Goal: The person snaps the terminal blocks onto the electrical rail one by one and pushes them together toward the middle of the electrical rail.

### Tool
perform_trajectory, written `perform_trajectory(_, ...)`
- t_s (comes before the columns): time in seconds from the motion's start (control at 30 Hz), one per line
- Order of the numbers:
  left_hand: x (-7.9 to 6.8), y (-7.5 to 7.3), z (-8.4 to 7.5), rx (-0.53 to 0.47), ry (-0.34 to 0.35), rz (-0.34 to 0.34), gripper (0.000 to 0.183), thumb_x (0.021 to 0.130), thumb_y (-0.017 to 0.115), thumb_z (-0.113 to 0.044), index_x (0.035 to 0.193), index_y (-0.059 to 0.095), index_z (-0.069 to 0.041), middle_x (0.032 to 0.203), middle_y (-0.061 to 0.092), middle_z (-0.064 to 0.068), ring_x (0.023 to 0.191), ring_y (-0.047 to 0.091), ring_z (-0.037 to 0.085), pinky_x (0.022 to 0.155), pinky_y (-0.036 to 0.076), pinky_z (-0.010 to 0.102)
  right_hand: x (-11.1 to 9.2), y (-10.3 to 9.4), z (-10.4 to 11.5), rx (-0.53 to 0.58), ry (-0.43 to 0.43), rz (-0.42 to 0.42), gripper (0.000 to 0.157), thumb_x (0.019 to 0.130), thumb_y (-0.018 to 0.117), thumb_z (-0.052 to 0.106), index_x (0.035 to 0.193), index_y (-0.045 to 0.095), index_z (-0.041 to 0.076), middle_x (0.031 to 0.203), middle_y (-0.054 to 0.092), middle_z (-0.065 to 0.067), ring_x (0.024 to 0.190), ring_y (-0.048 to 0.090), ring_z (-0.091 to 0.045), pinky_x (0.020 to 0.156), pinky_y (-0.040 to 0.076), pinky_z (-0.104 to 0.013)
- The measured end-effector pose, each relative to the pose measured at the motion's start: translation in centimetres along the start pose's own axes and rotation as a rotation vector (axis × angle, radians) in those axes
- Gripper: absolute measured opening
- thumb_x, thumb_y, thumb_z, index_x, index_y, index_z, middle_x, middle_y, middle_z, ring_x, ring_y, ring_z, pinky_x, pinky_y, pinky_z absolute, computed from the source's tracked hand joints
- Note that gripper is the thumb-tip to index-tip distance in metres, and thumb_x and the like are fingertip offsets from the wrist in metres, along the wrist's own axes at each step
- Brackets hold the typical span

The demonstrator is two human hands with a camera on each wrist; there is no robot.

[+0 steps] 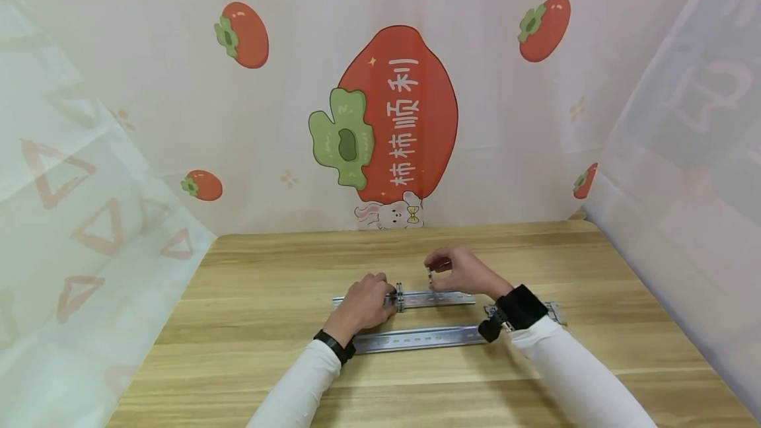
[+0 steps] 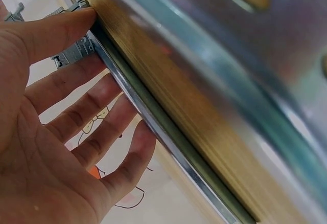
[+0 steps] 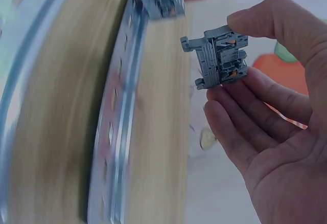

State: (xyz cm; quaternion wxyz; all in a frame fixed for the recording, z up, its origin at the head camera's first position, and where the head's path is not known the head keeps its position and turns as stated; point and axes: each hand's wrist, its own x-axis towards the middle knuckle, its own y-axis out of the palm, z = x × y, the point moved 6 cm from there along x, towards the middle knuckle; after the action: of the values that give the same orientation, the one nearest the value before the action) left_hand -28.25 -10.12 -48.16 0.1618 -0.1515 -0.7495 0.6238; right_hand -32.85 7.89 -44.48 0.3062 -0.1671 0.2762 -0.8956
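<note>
My right hand [image 1: 466, 273] pinches a small grey terminal block [image 3: 219, 58] between thumb and fingertips, raised above the shorter slotted metal DIN rail [image 1: 440, 298]. The held block is apart from the rail. My left hand [image 1: 364, 306] is at the rail's left half, its thumb and fingers on either side of a grey terminal block [image 2: 76, 52] on the rail. Its other fingertips lie along the rail's edge in the left wrist view. Upright terminal blocks [image 1: 399, 297] stand on the rail just right of that hand; the fingers partly hide the contact.
A longer DIN rail [image 1: 422, 339] lies nearer the body, roughly parallel to the first. More small grey pieces [image 1: 554, 312] lie on the wooden table [image 1: 267, 276] at the right, partly behind the right wrist. A printed curtain [image 1: 487, 170] hangs behind the table.
</note>
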Motion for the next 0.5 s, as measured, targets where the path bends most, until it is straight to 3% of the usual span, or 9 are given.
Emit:
perform_trajectory(0.23,0.0,-0.1,0.1,-0.007,0.003,0.001,0.033,0.080,0.066,-0.039,0.103,0.068,-0.015,0.088,0.049,-0.005,0.078,0.046,0.014,0.061,0.041,0.031,1.4,2.4,0.3,0.122,0.029,0.028,0.040,0.071,0.073,0.004,0.108,0.058,0.001,0.106,0.059,-0.016,0.099,0.058,-0.032,0.086,0.044,-0.042)
perform_trajectory(0.5,-0.1,-0.2,0.1,-0.020,0.000,0.008,0.033,0.081,0.065,-0.039,0.103,0.068,-0.016,0.089,0.050,-0.005,0.079,0.046,0.013,0.062,0.041,0.031,2.0,4.0,-0.7,0.163,0.080,0.068,0.046,0.070,0.076,0.009,0.111,0.057,-0.002,0.106,0.060,-0.014,0.096,0.060,-0.026,0.080,0.046,-0.032)
